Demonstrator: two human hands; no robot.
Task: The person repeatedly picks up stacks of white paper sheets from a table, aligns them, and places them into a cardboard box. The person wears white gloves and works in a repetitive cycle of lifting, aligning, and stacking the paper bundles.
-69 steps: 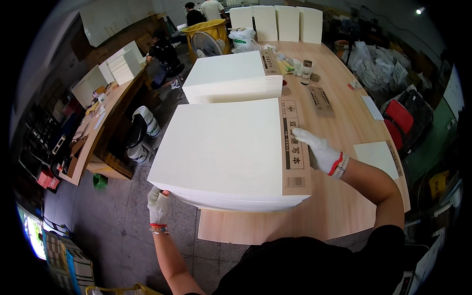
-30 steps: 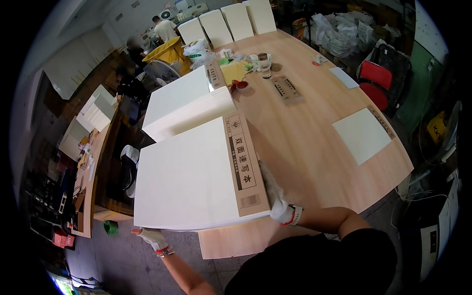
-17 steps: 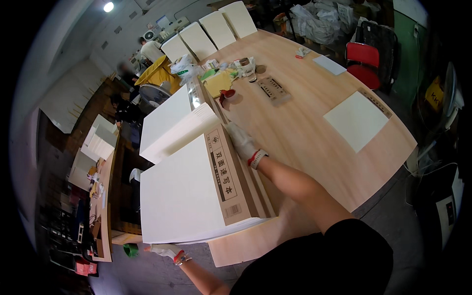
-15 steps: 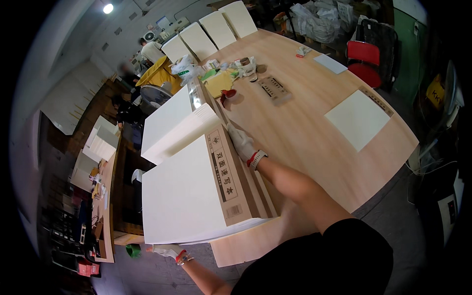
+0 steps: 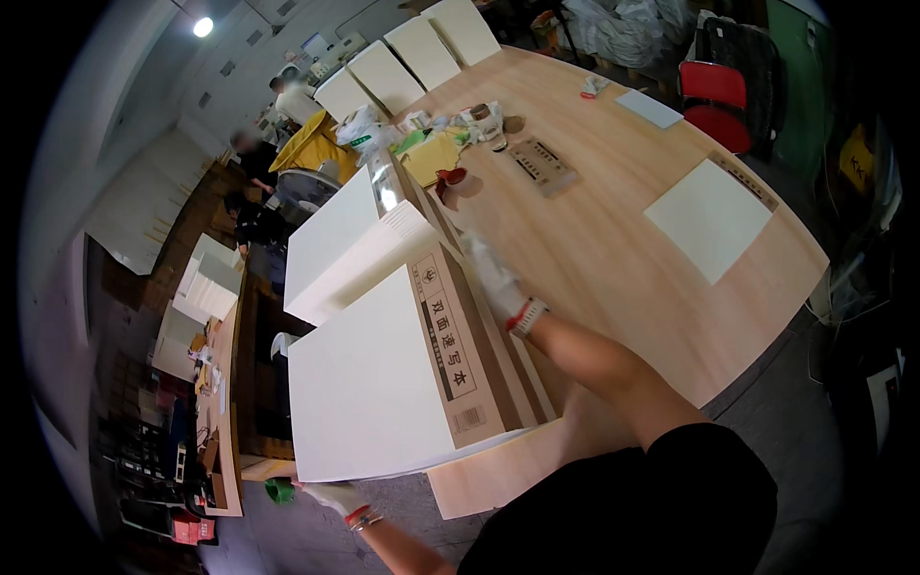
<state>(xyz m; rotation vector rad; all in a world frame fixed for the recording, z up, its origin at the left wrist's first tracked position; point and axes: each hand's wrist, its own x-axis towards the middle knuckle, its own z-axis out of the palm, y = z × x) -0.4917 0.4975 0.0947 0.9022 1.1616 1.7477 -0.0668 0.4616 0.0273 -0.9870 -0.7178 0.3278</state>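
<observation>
In front of me lies a stack of large sketch pads (image 5: 374, 374), white sheets with a printed brown cardboard strip along the right side. My right hand (image 5: 494, 273), in a white glove with a red cuff, is beside the strip's far end, fingers stretched out and blurred; whether it touches cannot be made out. At the stack's near left corner is my left hand (image 5: 335, 496), also gloved, its fingers extended against the lower edge and the tips partly hidden. Another white pad stack (image 5: 331, 235) lies just beyond, with a shiny strip on its right.
A single pad (image 5: 709, 220) and a brown printed piece (image 5: 541, 166) lie on the wooden table (image 5: 613, 316). Behind are a red cup (image 5: 450, 179), yellow paper and bags. A red chair (image 5: 714, 101) stands far right. Other people work at the far left.
My right hand has shifted slightly away from the brown strip and is now blurred. The left hand stays near the same corner. The whole view has shifted a little.
</observation>
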